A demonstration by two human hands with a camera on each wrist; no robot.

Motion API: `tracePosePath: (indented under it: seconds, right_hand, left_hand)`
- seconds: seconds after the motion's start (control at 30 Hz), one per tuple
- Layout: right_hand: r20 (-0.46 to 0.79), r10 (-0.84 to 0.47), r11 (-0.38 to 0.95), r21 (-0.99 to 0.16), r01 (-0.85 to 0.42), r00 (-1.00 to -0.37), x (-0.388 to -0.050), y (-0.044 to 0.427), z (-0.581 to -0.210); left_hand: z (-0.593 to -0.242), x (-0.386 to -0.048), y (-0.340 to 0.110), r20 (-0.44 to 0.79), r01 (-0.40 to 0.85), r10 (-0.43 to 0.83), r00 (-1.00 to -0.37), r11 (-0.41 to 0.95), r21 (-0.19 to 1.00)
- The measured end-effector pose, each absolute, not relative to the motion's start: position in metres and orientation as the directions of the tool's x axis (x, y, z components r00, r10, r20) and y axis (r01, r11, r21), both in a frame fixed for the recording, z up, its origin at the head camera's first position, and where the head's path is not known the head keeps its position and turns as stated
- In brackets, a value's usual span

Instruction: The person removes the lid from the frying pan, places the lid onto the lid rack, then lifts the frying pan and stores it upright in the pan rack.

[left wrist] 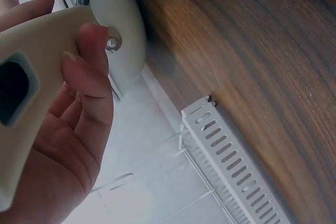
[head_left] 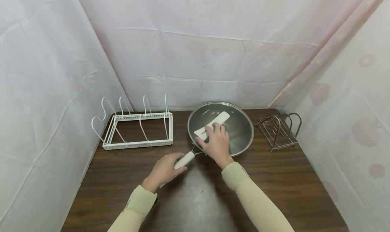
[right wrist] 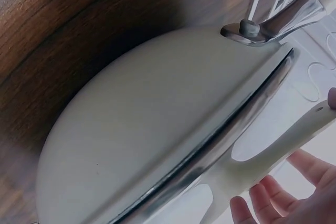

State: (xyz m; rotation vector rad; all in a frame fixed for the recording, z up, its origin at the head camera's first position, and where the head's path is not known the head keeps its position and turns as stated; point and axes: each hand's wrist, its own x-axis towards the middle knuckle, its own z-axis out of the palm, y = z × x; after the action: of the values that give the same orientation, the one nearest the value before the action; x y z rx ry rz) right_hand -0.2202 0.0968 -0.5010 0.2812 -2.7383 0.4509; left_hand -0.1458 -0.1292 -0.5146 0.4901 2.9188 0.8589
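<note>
A wok-like pan with a pale outer wall [right wrist: 136, 108] sits on the table, covered by a glass lid [head_left: 240, 133] with a metal rim. My left hand [head_left: 164, 169] grips the pan's off-white handle [head_left: 185, 160], fingers on one side and thumb on the other; the left wrist view shows the fingertips [left wrist: 92, 51] bent against it. Over the lid, my right hand [head_left: 217, 142] holds the long white lid handle [head_left: 223, 117], its fingers [right wrist: 265, 198] hooked beneath. A dark slit shows between lid rim [right wrist: 210, 156] and pan; whether they touch, I cannot tell.
To the left stands a white metal rack [head_left: 137, 145] with several upright wire loops. A smaller brown wire rack [head_left: 278, 125] is right of the pan. Pale curtains [head_left: 195, 56] hang behind and at both sides of the dark wooden table [head_left: 274, 191].
</note>
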Motion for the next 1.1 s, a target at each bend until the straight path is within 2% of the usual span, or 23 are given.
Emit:
tracePosePath:
  seconds: [0.7, 1.1]
  right_hand:
    - [0.378, -0.222, 0.928, -0.201, -0.313, -0.899, -0.219, 0.108, -0.499]
    - [0.368, -0.328, 0.884, -0.205, -0.42, -0.87, -0.217, 0.134, -0.496]
  left_hand:
    - [-0.515, -0.143, -0.129, 0.033, 0.276, 0.307, -0.951, 0.798, 0.536]
    - [-0.513, -0.139, -0.125, 0.04, 0.264, 0.29, -0.956, 0.796, 0.544]
